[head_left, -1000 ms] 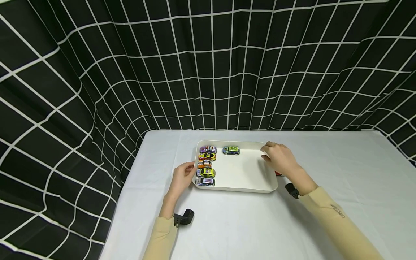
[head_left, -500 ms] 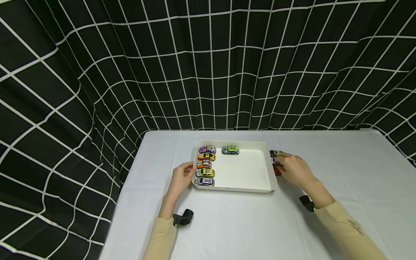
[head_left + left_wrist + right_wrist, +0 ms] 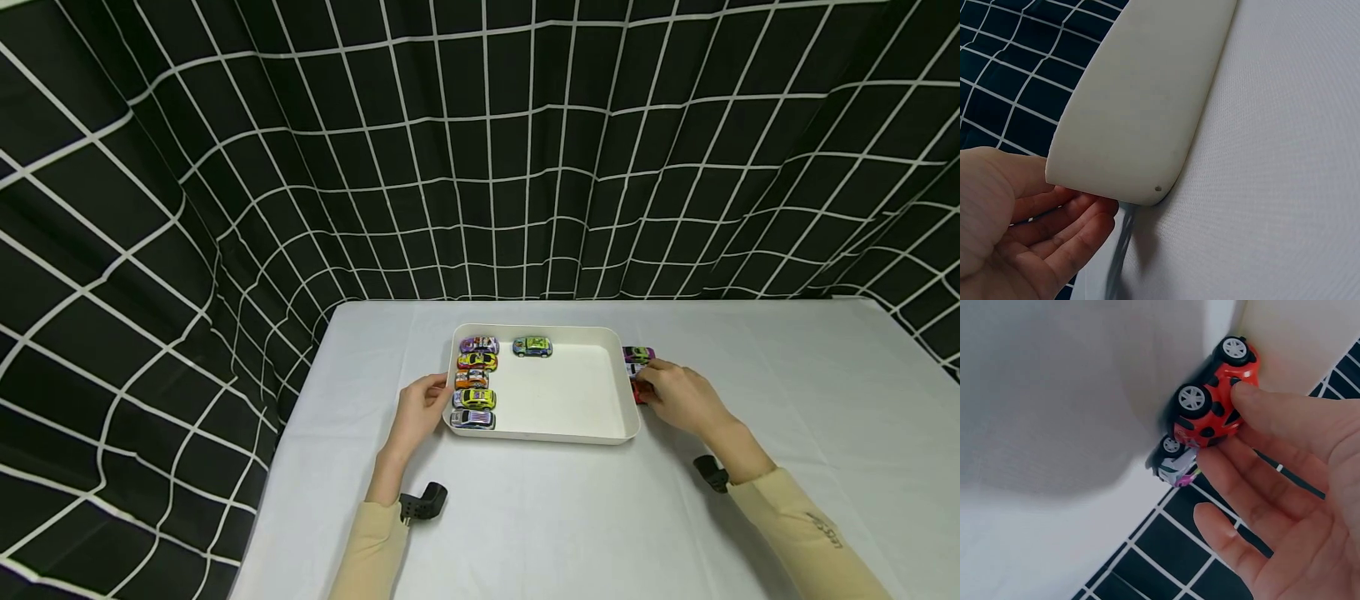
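My left hand (image 3: 420,407) grips the left end wall of a white tray (image 3: 562,435). In the left wrist view its fingers lie against the outside and the thumb tip is hidden behind the wall. Just outside the tray's right end, my right hand (image 3: 686,400) pinches a red toy car with black spots (image 3: 1216,406) between thumb and fingers; the car is on the table, against the tray wall. Beyond it stand a whitish toy car (image 3: 633,368), partly covered by the fingers, and a purple-and-green toy car (image 3: 639,354).
Inside the tray, several toy cars, among them an orange one (image 3: 472,379), form a column along the left wall. A green-and-blue toy car (image 3: 532,347) stands apart near the back wall. A white cloth covers the table (image 3: 540,517); a black gridded curtain (image 3: 517,150) hangs behind.
My right hand has left the tray's back right corner, moved right and nearer, and come down to the red toy car. The left hand and the cars in the tray stay put.
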### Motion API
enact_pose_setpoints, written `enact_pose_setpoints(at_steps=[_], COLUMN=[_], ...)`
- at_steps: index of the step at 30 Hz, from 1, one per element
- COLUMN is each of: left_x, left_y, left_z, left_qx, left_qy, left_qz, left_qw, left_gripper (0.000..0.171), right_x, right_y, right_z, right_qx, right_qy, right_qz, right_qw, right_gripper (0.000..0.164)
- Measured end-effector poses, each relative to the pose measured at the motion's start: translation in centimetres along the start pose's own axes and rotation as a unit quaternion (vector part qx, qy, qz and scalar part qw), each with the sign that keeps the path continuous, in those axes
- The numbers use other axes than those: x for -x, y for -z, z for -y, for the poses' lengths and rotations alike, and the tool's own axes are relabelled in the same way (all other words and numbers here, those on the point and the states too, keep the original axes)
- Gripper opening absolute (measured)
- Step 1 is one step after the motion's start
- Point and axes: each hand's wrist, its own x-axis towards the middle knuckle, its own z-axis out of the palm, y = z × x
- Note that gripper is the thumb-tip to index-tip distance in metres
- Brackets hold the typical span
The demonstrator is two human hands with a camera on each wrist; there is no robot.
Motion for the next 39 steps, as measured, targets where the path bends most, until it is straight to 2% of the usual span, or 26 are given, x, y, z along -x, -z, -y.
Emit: enact_pose_setpoints(at_steps=[14,23,31,39], left_x=[0.0,0.1,0.0,0.0], left_y=[0.0,0.0,0.1,0.1], left_z=[0.0,-0.1,-0.1,-0.2], left_qx=[0.006,0.002,-0.001,0.0], left_qy=[-0.008,-0.015,-0.012,-0.008], left_qz=[0.002,-0.001,0.001,-0.001], left_qw=[0.9999,0.9999,0.9999,1.0], left_gripper=[0.027,0.026,0.026,0.025], right_x=[0.4,0.5,-0.4,-2.5], right_y=[0.4,2.5,4.2,4.7], right_z=[-0.3,-0.6,-0.4,0.8], right_qx=[0.016,0.025,0.023,0.027], right_qy=[0.001,0.003,0.008,0.014], right_qz=[-0.008,-0.046,-0.068,-0.051], right_qw=[1.0,0.999,0.997,0.998], right_gripper=[0.017,0.016,0.015,0.015])
